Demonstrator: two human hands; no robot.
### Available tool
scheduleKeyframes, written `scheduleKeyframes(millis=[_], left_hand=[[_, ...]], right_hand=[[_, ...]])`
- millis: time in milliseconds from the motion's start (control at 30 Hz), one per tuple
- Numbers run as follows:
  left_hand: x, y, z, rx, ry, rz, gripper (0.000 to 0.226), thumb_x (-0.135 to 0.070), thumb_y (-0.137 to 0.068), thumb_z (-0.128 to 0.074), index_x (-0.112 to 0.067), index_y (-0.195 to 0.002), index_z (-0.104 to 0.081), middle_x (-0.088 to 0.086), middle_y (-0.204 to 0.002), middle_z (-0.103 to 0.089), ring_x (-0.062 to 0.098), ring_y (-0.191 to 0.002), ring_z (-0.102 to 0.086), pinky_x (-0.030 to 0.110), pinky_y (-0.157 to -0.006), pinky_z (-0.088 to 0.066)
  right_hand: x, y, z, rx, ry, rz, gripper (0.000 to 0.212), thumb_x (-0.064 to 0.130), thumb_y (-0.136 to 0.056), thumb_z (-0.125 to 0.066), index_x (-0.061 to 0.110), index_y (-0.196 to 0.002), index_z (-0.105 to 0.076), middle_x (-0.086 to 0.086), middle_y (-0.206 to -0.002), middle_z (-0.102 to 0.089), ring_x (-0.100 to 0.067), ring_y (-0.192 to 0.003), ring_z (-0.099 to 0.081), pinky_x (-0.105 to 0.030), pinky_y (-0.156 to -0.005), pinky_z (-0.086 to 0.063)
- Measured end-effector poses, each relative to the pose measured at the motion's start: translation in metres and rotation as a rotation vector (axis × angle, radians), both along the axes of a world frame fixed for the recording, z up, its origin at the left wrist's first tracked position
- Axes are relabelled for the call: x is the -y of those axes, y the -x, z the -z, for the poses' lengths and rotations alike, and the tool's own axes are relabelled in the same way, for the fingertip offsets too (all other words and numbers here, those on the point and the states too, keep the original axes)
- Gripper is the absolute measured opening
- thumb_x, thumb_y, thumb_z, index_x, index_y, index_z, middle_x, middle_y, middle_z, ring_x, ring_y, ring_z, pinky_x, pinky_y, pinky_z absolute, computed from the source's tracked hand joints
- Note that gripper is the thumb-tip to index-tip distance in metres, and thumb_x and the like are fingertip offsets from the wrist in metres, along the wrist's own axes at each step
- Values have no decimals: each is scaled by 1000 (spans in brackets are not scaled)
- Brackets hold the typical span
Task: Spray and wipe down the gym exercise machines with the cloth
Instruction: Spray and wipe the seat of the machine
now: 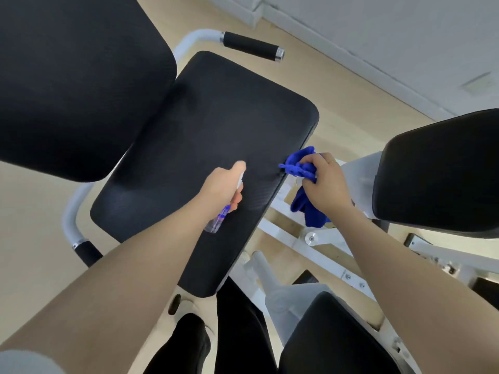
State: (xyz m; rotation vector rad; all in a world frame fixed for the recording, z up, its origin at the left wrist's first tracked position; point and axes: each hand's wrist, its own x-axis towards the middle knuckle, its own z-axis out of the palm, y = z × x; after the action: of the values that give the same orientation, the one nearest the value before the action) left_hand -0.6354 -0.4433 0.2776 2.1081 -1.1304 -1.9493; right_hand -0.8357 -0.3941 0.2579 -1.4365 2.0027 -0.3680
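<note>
Now spraying the seat pad, cloth on standby at its edge.

Left hand point(221, 184) is wrapped around a small clear spray bottle point(216, 222), index finger up on the nozzle top, aimed over the middle of the black seat pad point(210, 125) of the white-framed machine point(286, 238). Right hand point(321, 182) clutches a bunched blue cloth point(302, 168) at the pad's right edge, part of it touching the rim, the rest hanging down beside the frame. Judged step: the spray phase on this pad, wipe not yet begun (no mist or wet sheen can be made out, so I can't tell whether a pump has landed). Next move likely calls for bringing the cloth onto the pad and sweeping across it. The backrest pad point(81, 85) and the side pad point(442, 174) probably remain to do.
</note>
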Motion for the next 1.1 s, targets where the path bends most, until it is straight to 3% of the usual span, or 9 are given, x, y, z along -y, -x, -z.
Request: scheduleKeyframes(millis=[167,367,567,600,667,767,867,1000,1100], left_hand=[[-36,-71,8,155,-8,16,43,-36,-86,-40,-13,-50,-32,0,-38,-35,18,-36,-33,25,-45,-34],[-62,-127,15,236,1,-16,55,-55,-91,-43,-12,-56,-38,7,-47,-44,17,-37,-41,27,-51,-41],[-78,-163,23,184,199,-173,54,-47,-90,-50,-11,-52,-39,6,-46,-45,19,-46,-43,30,-55,-41],[-79,-166,25,170,213,-202,54,-47,-91,-49,-11,-52,-38,5,-45,-45,20,-46,-42,30,-56,-40],[-81,-170,27,142,219,-241,54,-46,-91,-47,-12,-52,-35,4,-43,-42,20,-45,-39,30,-55,-39],[-84,-173,31,130,224,-241,54,-47,-92,-45,-12,-52,-35,3,-44,-42,19,-45,-40,30,-57,-42],[-88,-175,33,121,202,-259,53,-48,-92,-45,-11,-54,-38,4,-46,-45,19,-46,-43,31,-59,-44],[-88,-172,29,133,198,-190,53,-49,-91,-48,-9,-57,-42,6,-51,-49,20,-47,-45,32,-62,-45],[-87,-171,27,126,233,-120,51,-52,-89,-48,-8,-64,-46,6,-53,-52,18,-46,-47,32,-62,-47]], right_hand=[[7,-41,-4,-16,79,-103,30,7,-83,-53,13,-112,-55,-6,-118,-46,-27,-104,-45,-36,-92,-40],[-12,-125,5,-381,19,-490,30,22,-89,-48,13,-118,-49,-9,-121,-46,-28,-93,-45,-33,-85,-36],[-54,-189,15,-294,56,-1157,35,17,-81,-60,13,-114,-53,-10,-117,-51,-28,-89,-49,-37,-79,-44],[-42,-183,18,-349,137,-1140,33,16,-74,-67,14,-106,-58,-9,-109,-56,-29,-83,-52,-35,-72,-45],[-12,-162,19,-481,229,-781,30,16,-63,-76,15,-91,-63,-9,-97,-61,-31,-77,-56,-32,-63,-45],[12,-144,18,-558,54,-266,29,23,-84,-59,14,-111,-53,-13,-122,-47,-34,-98,-46,-37,-76,-38],[-23,-179,13,-449,10,-362,33,21,-87,-51,11,-118,-47,-13,-127,-39,-31,-96,-42,-33,-80,-35],[-70,-199,10,-358,-29,-857,43,16,-85,-55,16,-128,-47,-9,-128,-41,-29,-98,-44,-35,-83,-46],[-30,-165,16,-532,184,-762,29,10,-69,-64,17,-97,-67,-10,-101,-60,-31,-77,-52,-32,-63,-46]])
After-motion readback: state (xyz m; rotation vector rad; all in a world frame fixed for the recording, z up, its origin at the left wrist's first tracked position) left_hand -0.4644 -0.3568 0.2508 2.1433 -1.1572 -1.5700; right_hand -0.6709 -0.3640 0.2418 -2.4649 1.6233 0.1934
